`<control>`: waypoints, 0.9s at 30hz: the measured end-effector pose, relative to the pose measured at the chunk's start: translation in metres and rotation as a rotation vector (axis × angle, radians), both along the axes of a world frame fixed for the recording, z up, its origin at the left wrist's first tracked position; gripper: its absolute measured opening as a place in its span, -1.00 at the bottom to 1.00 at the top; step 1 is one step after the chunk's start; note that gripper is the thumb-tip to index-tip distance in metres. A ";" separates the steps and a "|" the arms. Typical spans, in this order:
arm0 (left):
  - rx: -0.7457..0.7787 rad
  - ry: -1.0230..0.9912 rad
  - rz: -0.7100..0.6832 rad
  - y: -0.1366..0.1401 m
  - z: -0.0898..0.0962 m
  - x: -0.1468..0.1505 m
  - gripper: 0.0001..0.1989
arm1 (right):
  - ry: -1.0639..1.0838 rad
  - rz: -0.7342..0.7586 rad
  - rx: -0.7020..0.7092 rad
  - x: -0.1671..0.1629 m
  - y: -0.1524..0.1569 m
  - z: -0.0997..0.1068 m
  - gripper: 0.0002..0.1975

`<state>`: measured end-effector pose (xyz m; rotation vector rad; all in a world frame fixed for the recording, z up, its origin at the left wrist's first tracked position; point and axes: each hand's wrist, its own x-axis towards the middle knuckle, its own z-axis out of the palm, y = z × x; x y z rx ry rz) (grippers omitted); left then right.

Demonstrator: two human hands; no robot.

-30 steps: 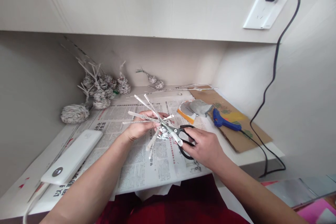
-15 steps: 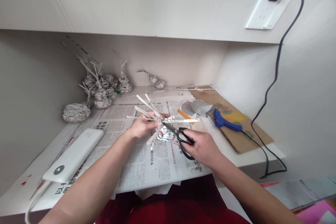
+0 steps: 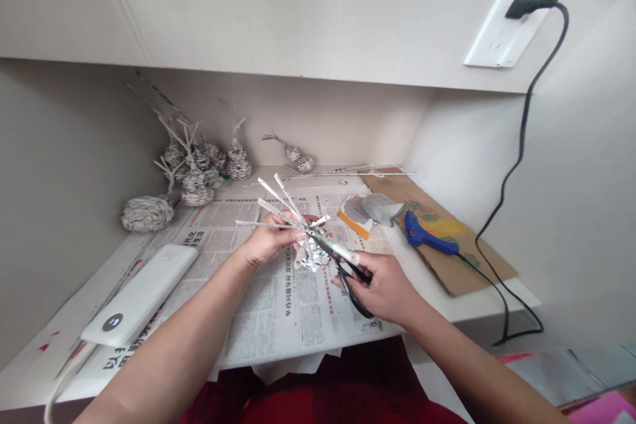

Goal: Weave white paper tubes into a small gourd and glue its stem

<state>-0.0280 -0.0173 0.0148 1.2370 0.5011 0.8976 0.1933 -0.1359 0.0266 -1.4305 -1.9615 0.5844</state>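
My left hand point(image 3: 271, 238) is closed on a small woven ball of rolled newspaper point(image 3: 318, 257), pinching it near its top. Several pale paper tubes point(image 3: 271, 187) fan out from the ball's top. In my right hand point(image 3: 385, 281) are black-handled scissors point(image 3: 354, 288), the fingers through the loops. The blades point left and reach in among the bases of the tubes; how far apart they are is hard to make out. One tube lies along the scissors towards my right hand.
Newspaper sheets point(image 3: 263, 324) cover the table. Woven paper gourds point(image 3: 196, 187) stand at the back left, near a white power bank point(image 3: 142, 291). On the right, a blue glue gun point(image 3: 430, 235) lies on cardboard point(image 3: 447, 278), its black cord point(image 3: 521, 139) hanging by the wall.
The scissors have tilted, handles lower and blades still at the tube bases. A tube that pointed right now slants down along the scissors. My left hand keeps its grip.
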 end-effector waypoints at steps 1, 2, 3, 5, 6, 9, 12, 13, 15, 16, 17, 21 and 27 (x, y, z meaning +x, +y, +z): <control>-0.006 -0.005 -0.003 0.000 -0.002 0.000 -0.70 | 0.049 0.011 -0.050 -0.001 0.000 -0.002 -0.72; -0.011 -0.011 -0.005 0.001 -0.003 0.000 -0.69 | 0.098 0.021 -0.101 -0.001 -0.001 -0.004 -0.72; -0.015 -0.015 -0.007 0.002 -0.005 0.000 -0.69 | 0.144 0.029 -0.150 -0.002 -0.002 -0.007 -0.72; -0.003 -0.022 -0.021 0.004 -0.008 0.000 -0.68 | 0.224 0.038 -0.235 -0.003 -0.003 -0.011 -0.72; 0.013 -0.020 -0.030 0.004 -0.009 0.000 -0.68 | 0.253 0.039 -0.262 -0.004 -0.003 -0.012 -0.71; 0.072 -0.018 -0.052 0.006 -0.011 -0.001 -0.70 | 0.238 0.025 -0.243 -0.007 -0.006 -0.012 -0.73; 0.111 -0.027 -0.061 0.004 -0.008 0.000 -0.74 | 0.058 -0.049 -0.051 -0.010 -0.008 -0.005 -0.75; 0.119 -0.026 -0.059 0.003 -0.007 0.000 -0.75 | -0.013 -0.076 0.023 -0.010 -0.008 -0.003 -0.75; 0.129 -0.015 -0.041 0.001 -0.004 0.001 -0.77 | -0.126 -0.113 0.125 -0.010 -0.008 -0.001 -0.78; 0.132 -0.010 -0.029 0.001 -0.003 0.001 -0.78 | -0.165 -0.120 0.145 -0.010 -0.008 -0.001 -0.79; 0.135 -0.008 -0.020 0.001 -0.002 0.002 -0.79 | -0.190 -0.123 0.152 -0.009 -0.008 -0.002 -0.79; 0.144 -0.003 -0.027 0.002 -0.005 0.002 -0.79 | -0.208 -0.130 0.153 -0.006 -0.005 -0.011 -0.79; 0.144 0.054 0.000 0.007 -0.016 0.000 -0.77 | -0.159 -0.123 0.174 -0.008 -0.001 -0.024 -0.83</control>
